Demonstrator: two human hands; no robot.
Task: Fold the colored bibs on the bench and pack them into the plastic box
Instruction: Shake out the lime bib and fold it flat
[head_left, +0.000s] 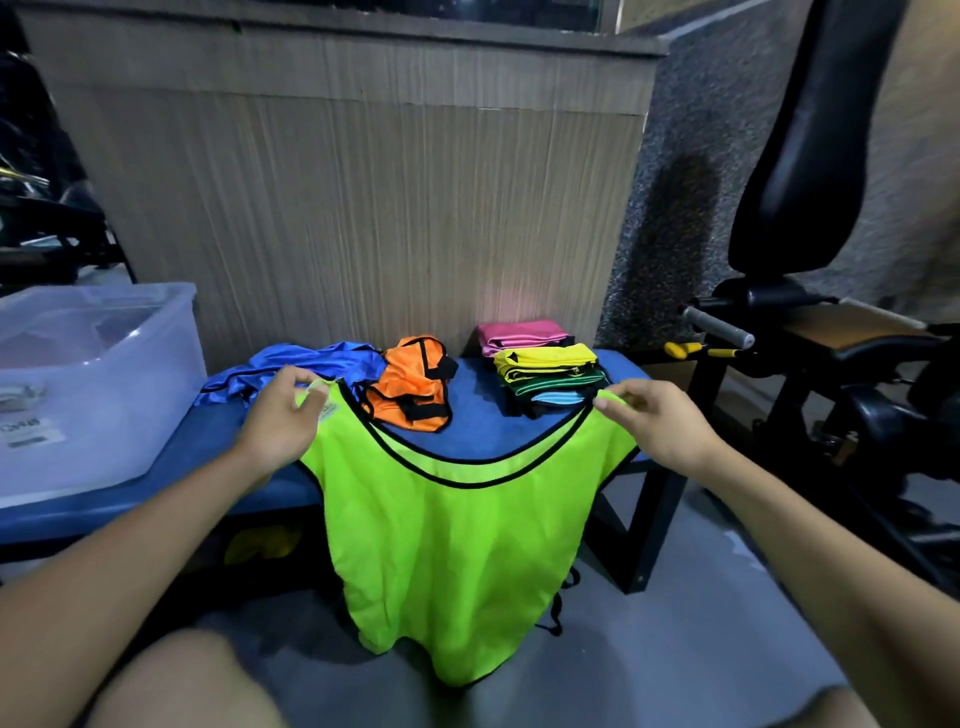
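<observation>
Your knees sit lowest in view while your left hand (283, 410) and right hand (657, 421) pinch the lime bib (457, 545) by its shoulder straps, hanging it flat off the bench (478, 426) for folding.

Black gym machine (810, 156) at right — wood-panelled wall (363, 182) behind.

Left hand (280, 415): arm outstretched, fingers curled in pinching grip. Right hand (660, 421): arm outstretched, fingers curled in matching pinch, level with left.
</observation>
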